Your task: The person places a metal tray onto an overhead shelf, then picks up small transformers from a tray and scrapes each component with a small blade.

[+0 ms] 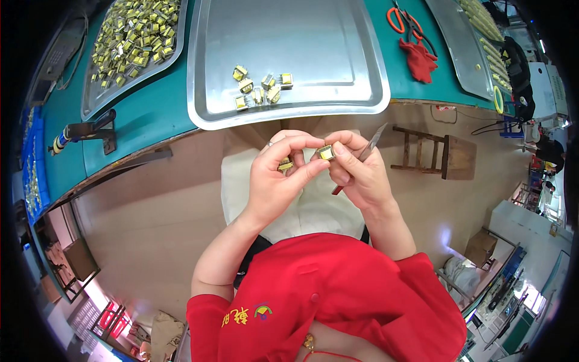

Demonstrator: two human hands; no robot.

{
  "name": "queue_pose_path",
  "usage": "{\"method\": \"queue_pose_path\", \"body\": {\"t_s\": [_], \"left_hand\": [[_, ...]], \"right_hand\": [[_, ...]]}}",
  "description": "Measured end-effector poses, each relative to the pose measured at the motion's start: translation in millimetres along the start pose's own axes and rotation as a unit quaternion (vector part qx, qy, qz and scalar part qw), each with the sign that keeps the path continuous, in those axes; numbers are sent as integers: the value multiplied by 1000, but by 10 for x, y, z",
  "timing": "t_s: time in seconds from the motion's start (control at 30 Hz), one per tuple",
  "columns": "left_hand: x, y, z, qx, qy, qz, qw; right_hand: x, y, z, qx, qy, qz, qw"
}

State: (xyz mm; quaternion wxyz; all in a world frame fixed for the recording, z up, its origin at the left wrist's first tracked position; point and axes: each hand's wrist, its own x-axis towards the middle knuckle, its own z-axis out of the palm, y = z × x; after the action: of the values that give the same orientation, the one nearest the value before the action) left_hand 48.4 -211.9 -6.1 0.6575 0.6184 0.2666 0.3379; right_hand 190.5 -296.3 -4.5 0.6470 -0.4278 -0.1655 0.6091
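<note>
A small yellow-wrapped transformer [326, 153] sits between the fingertips of both hands, just in front of the metal tray's near edge. My left hand [270, 175] pinches it with thumb and index finger, while another small transformer [285, 165] is tucked in its curled fingers. From the other side, my right hand [367, 177] grips the same piece with its thumb and fingers. That hand also holds a thin knife [374, 141], its grey blade pointing up and away and its red handle end showing below the fingers.
Several transformers [258, 95] lie near the front of the wide metal tray [319, 54]. A heap of them fills another tray [136, 39] at left. Right of centre are orange-handled scissors [395, 19] and a red cloth [418, 60]. A clamp-like tool [90, 131] juts from the bench edge; a wooden stool [458, 157] stands right.
</note>
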Motion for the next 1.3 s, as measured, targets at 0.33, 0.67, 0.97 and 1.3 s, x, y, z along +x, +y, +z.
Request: {"method": "queue_pose_path", "body": {"t_s": [0.33,0.67,0.97,1.3], "left_hand": [[-39,-21,-43,-8,-2,-4,1000],[-67,-28,-36,-21,-7,-11,1000],[-97,-154,-23,-382,-2,-197,903],[-89,-172,-50,-421,-21,-228,878]], "right_hand": [[-2,26,30,-6,5,1,1000],[-6,31,57,10,7,18,1000],[-48,8,100,-166,2,-118,979],[-8,37,50,-256,8,-176,950]]}}
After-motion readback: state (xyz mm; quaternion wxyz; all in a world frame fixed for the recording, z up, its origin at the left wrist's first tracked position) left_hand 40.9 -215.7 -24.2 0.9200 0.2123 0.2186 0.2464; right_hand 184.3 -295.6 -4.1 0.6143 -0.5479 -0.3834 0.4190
